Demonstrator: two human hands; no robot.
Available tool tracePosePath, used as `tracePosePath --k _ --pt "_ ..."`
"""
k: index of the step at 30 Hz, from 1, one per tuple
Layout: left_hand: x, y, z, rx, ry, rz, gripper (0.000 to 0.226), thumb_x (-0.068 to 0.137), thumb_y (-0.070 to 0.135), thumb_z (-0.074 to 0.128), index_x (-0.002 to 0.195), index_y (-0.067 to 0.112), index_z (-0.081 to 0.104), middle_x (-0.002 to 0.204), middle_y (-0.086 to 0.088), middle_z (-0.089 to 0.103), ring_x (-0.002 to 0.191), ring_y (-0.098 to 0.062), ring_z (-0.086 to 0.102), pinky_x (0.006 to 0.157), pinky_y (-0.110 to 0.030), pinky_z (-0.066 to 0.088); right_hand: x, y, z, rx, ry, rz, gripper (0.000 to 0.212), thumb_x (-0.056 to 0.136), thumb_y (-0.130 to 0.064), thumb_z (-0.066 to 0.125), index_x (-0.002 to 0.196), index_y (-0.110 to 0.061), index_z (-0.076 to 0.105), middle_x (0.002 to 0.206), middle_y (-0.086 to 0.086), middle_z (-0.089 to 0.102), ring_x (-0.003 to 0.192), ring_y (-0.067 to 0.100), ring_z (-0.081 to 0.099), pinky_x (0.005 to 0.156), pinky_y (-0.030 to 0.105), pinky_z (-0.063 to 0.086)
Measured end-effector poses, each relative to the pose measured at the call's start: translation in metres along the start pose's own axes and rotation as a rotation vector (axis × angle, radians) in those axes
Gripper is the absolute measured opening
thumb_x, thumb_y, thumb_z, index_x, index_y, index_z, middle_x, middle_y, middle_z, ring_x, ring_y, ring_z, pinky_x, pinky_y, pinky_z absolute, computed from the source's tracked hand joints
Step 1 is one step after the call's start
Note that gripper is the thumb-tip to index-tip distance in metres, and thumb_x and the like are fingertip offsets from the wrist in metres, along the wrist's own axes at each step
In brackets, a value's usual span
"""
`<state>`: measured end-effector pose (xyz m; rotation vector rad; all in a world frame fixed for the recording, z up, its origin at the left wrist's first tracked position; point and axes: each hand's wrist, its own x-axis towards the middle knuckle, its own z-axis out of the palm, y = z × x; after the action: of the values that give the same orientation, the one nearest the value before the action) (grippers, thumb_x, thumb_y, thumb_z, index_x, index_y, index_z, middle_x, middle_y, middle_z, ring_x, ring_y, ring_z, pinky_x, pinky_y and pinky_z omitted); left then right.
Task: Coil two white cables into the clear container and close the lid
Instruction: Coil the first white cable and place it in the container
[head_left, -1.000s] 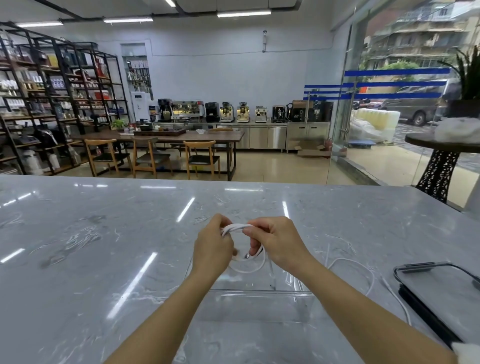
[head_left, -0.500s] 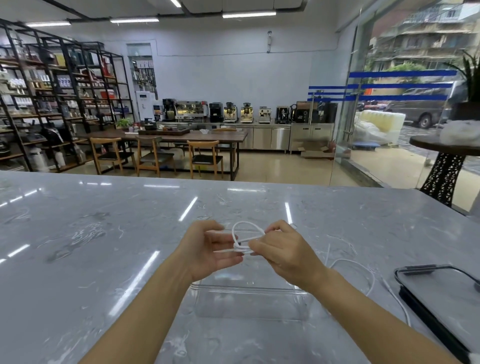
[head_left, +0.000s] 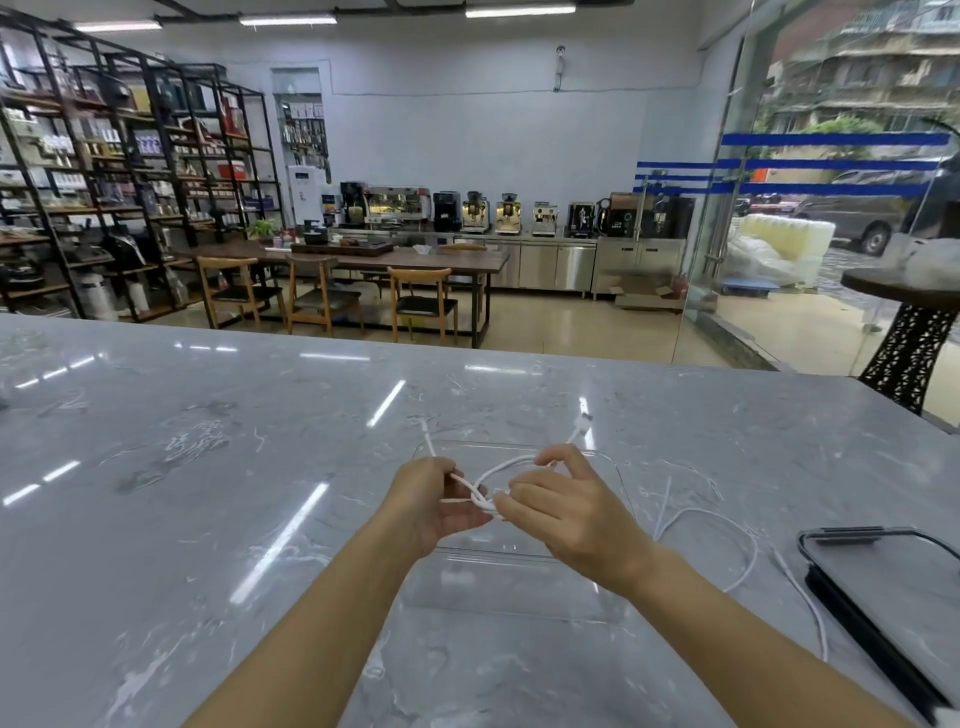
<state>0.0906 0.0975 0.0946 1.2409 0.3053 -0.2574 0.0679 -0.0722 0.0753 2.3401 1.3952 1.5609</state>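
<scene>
A clear rectangular container (head_left: 519, 582) stands open on the marble counter, right under my hands. Above it, my left hand (head_left: 431, 504) and my right hand (head_left: 566, 512) both pinch a white cable (head_left: 501, 467) that is looped into a small coil between them. Its two loose ends stick out toward the far side of the container. A second white cable (head_left: 748, 551) lies uncoiled on the counter to the right of the container. The container's lid (head_left: 893, 587), clear with a dark rim, rests flat at the right edge.
The grey marble counter (head_left: 208, 493) stretches wide to the left and far side. Beyond its far edge are wooden chairs, a long table, shelving and coffee machines. A glass wall stands at the right.
The hands have turned and drawn the cable loops tighter, and the coil now sits lower over the container. The camera has tilted, so the container shows further from me.
</scene>
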Motion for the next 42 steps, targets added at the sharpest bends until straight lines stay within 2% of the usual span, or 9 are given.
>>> tracePosePath --k 3,7,13,18,22,28,31,34,42 --pt "-0.006 0.002 -0.007 -0.28 -0.165 -0.222 0.013 0.093 0.0 0.047 0.082 -0.005 0.051 0.072 -0.027 0.063 0.055 -0.038 0.067 0.047 -0.045 0.058 -0.007 0.003 -0.003 -0.078 0.057 0.002 0.009 0.083 -0.009 0.067 0.082 -0.018 0.07 0.075 -0.009 0.071 0.088 0.013 0.066 0.077 0.03 0.033" --pt "-0.01 -0.001 -0.011 -0.271 -0.335 -0.307 0.014 0.088 -0.007 0.049 0.094 -0.016 0.058 0.084 -0.03 0.066 0.073 -0.036 0.069 0.063 -0.044 0.06 -0.01 0.003 -0.003 -0.144 0.147 0.068 0.009 0.081 -0.016 0.069 0.082 -0.024 0.073 0.08 -0.006 0.073 0.087 0.015 0.052 0.075 0.03 0.031" --pt "-0.005 -0.001 -0.004 -0.223 -0.188 -0.128 0.008 0.086 -0.01 0.053 0.089 -0.011 0.059 0.074 -0.019 0.066 0.074 -0.025 0.064 0.051 -0.036 0.06 -0.015 -0.003 -0.004 0.104 -0.031 0.324 0.017 0.07 -0.011 0.073 0.087 -0.014 0.074 0.067 0.006 0.061 0.07 0.012 0.041 0.065 0.029 0.039" --pt "-0.004 0.001 -0.003 -0.175 -0.16 0.012 0.01 0.083 -0.011 0.055 0.09 -0.006 0.06 0.082 -0.017 0.066 0.078 -0.024 0.064 0.053 -0.033 0.06 -0.008 -0.009 -0.009 0.303 -0.034 0.786 0.026 0.08 -0.02 0.067 0.102 -0.006 0.064 0.087 0.007 0.064 0.076 0.017 0.058 0.068 0.045 0.054" --pt "-0.005 -0.008 0.003 -0.188 -0.176 0.047 0.012 0.082 -0.012 0.056 0.086 -0.004 0.063 0.071 -0.013 0.071 0.073 -0.022 0.067 0.051 -0.031 0.059 -0.001 -0.005 -0.002 0.358 -0.039 1.107 0.05 0.086 -0.023 0.062 0.131 -0.011 0.045 0.117 0.008 0.051 0.101 0.021 0.054 0.084 0.037 0.049" --pt "-0.001 -0.02 0.007 -0.205 -0.221 0.098 0.018 0.083 -0.014 0.053 0.085 0.001 0.062 0.064 -0.007 0.072 0.07 -0.019 0.068 0.057 -0.03 0.06 -0.002 -0.005 0.004 0.371 -0.148 1.198 0.053 0.091 -0.02 0.055 0.139 -0.009 0.034 0.108 0.012 0.061 0.085 0.021 0.056 0.076 0.027 0.041" --pt "0.002 -0.024 0.006 -0.191 -0.256 0.155 0.02 0.083 -0.014 0.051 0.083 0.003 0.062 0.065 -0.005 0.072 0.067 -0.015 0.07 0.065 -0.028 0.06 0.001 -0.001 0.005 0.354 -0.214 1.258 0.044 0.087 -0.02 0.061 0.127 -0.007 0.048 0.087 0.003 0.053 0.077 0.017 0.047 0.07 0.026 0.036" --pt "0.003 -0.026 0.006 -0.139 -0.297 0.214 0.018 0.083 -0.013 0.054 0.085 0.003 0.063 0.068 -0.005 0.073 0.069 -0.014 0.07 0.065 -0.026 0.059 0.003 0.007 0.002 0.439 -0.246 1.339 0.011 0.082 -0.012 0.061 0.09 -0.004 0.06 0.07 0.004 0.054 0.068 0.029 0.053 0.063 0.036 0.046" --pt "0.003 -0.031 0.022 0.362 -0.163 0.328 0.018 0.096 0.011 0.044 0.098 0.006 0.062 0.085 -0.006 0.058 0.079 -0.016 0.056 0.08 -0.039 0.051 -0.006 0.01 0.013 0.877 -0.157 1.595 0.024 0.082 0.007 0.049 0.072 -0.013 0.056 0.063 0.005 0.06 0.057 0.021 0.063 0.063 0.039 0.056"
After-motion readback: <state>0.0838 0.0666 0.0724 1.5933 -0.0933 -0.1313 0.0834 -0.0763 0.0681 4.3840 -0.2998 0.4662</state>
